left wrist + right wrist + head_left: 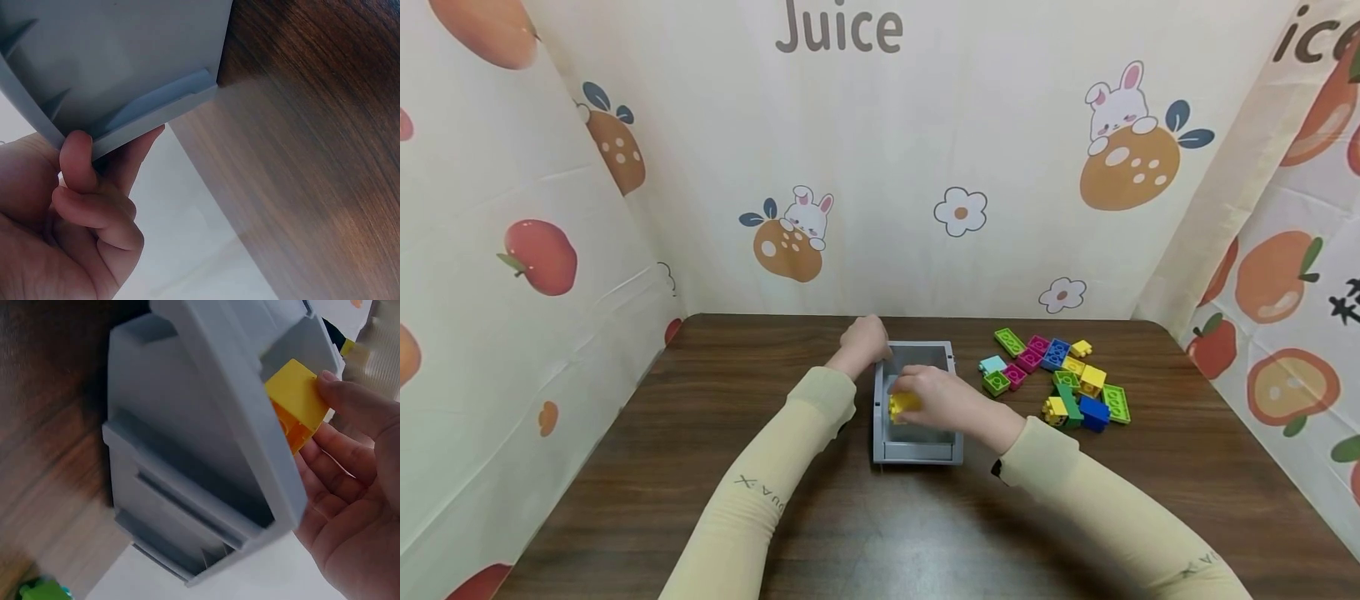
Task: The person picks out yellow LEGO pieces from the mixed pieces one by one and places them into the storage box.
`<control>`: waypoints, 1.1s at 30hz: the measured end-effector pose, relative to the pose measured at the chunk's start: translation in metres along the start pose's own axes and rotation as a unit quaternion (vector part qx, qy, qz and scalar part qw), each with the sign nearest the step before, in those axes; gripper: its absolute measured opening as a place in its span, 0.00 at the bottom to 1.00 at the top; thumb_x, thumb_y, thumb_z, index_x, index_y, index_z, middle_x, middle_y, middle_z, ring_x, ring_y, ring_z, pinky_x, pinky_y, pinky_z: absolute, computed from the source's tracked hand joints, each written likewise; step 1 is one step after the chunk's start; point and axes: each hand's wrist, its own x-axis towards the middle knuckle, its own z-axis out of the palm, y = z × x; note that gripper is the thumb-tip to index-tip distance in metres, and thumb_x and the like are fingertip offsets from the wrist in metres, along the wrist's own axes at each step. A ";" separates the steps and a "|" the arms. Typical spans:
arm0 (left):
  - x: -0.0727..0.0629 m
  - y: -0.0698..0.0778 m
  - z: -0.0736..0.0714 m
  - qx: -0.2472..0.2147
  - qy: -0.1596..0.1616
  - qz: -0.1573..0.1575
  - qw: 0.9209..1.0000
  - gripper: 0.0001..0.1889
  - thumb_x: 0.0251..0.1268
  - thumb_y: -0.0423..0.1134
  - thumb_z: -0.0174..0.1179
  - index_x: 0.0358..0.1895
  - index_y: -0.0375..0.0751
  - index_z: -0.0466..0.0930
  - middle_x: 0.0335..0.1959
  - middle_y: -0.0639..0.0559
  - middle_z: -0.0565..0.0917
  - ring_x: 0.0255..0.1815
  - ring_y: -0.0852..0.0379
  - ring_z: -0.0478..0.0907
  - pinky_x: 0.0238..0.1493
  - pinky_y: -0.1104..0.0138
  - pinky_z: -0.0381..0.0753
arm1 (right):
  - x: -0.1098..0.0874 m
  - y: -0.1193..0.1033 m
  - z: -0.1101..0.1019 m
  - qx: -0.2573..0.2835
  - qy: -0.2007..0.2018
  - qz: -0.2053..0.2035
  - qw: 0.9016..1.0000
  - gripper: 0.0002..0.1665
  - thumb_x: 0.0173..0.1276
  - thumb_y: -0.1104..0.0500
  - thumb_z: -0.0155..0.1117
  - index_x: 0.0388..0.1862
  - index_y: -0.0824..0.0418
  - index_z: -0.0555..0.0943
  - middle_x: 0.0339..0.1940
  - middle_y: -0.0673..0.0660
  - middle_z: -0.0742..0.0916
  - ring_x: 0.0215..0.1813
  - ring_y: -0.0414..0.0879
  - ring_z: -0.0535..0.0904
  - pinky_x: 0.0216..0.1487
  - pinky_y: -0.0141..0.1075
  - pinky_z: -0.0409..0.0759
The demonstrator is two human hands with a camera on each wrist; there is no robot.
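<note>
A grey plastic bin (922,452) stands on the table in front of me. My left hand (862,340) grips its far left corner; in the left wrist view, the fingers (78,162) curl round the rim there. Over the bin's open top, my right hand (936,396) pinches a yellow toy block (901,406). The right wrist view shows the thumb on one face of that yellow block (294,390) and the fingers at its other side, with the bin's grey side wall (181,406) in front. Part of the bin's inside is hidden by my right hand.
Several loose toy bricks lie right of the bin, among them a blue brick (1094,414), a yellow brick (1092,381), a light green plate (1117,404) and a magenta brick (1028,360). A printed curtain (880,150) surrounds the dark wooden table (737,375).
</note>
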 end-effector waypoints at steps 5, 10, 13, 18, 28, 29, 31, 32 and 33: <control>0.000 -0.001 0.000 0.001 0.005 0.003 1.000 0.10 0.56 0.38 0.66 0.19 0.42 0.79 0.16 0.52 0.79 0.20 0.55 0.82 0.19 0.66 0.75 | 0.000 -0.001 0.006 -0.005 -0.012 0.013 1.000 0.18 0.54 0.54 0.74 0.44 0.58 0.83 0.39 0.50 0.82 0.39 0.40 0.79 0.40 0.34 0.80; 0.000 -0.001 -0.001 0.000 0.009 0.009 1.000 0.14 0.55 0.38 0.66 0.15 0.44 0.75 0.14 0.53 0.77 0.14 0.59 0.77 0.18 0.66 0.74 | 0.000 -0.002 0.013 -0.014 -0.020 0.015 1.000 0.18 0.55 0.53 0.73 0.44 0.58 0.83 0.39 0.50 0.83 0.39 0.41 0.80 0.40 0.35 0.80; 0.000 -0.001 -0.001 -0.002 0.007 0.011 1.000 0.17 0.56 0.37 0.65 0.12 0.45 0.71 0.11 0.54 0.74 0.14 0.59 0.76 0.17 0.67 0.73 | 0.001 -0.002 0.017 -0.020 -0.022 0.007 1.000 0.18 0.55 0.52 0.73 0.43 0.58 0.83 0.38 0.50 0.83 0.38 0.41 0.80 0.40 0.34 0.80; 0.000 -0.001 0.000 -0.003 0.005 0.012 1.000 0.20 0.57 0.37 0.65 0.11 0.46 0.68 0.10 0.55 0.73 0.14 0.59 0.77 0.18 0.67 0.72 | 0.001 -0.001 0.023 -0.024 -0.026 -0.001 0.999 0.17 0.54 0.53 0.73 0.41 0.58 0.83 0.37 0.50 0.82 0.37 0.40 0.79 0.37 0.33 0.79; -0.001 0.000 0.000 -0.001 0.005 0.013 1.000 0.22 0.57 0.38 0.64 0.09 0.47 0.66 0.08 0.56 0.69 0.13 0.59 0.75 0.17 0.67 0.71 | 0.001 -0.001 0.030 -0.031 -0.038 0.001 0.999 0.16 0.54 0.54 0.73 0.41 0.58 0.83 0.36 0.50 0.82 0.35 0.40 0.80 0.36 0.31 0.79; -0.001 0.000 0.000 -0.001 0.005 0.012 1.000 0.21 0.57 0.38 0.64 0.10 0.46 0.66 0.09 0.56 0.69 0.13 0.59 0.75 0.17 0.67 0.71 | 0.001 -0.001 0.031 -0.033 -0.039 0.001 0.999 0.16 0.54 0.54 0.73 0.41 0.58 0.83 0.36 0.50 0.82 0.35 0.40 0.80 0.36 0.31 0.79; -0.001 0.000 0.000 0.001 0.007 0.011 1.000 0.21 0.57 0.38 0.65 0.10 0.47 0.67 0.09 0.56 0.70 0.13 0.60 0.75 0.18 0.67 0.71 | 0.002 -0.001 0.032 -0.038 -0.041 0.003 0.998 0.16 0.54 0.54 0.73 0.41 0.58 0.83 0.36 0.50 0.82 0.35 0.39 0.80 0.36 0.31 0.79; -0.001 0.000 0.000 0.001 0.008 0.010 1.000 0.21 0.57 0.38 0.65 0.10 0.47 0.67 0.09 0.56 0.70 0.13 0.60 0.75 0.18 0.67 0.71 | 0.002 -0.001 0.032 -0.040 -0.042 0.005 0.998 0.16 0.54 0.54 0.74 0.41 0.58 0.83 0.36 0.50 0.82 0.35 0.39 0.80 0.36 0.31 0.79; -0.001 0.000 0.000 0.002 0.008 0.011 1.000 0.21 0.57 0.38 0.64 0.10 0.47 0.67 0.09 0.56 0.70 0.13 0.60 0.74 0.18 0.67 0.71 | 0.002 -0.001 0.033 -0.043 -0.042 0.006 0.998 0.16 0.54 0.54 0.74 0.40 0.58 0.83 0.36 0.50 0.82 0.35 0.39 0.80 0.36 0.31 0.79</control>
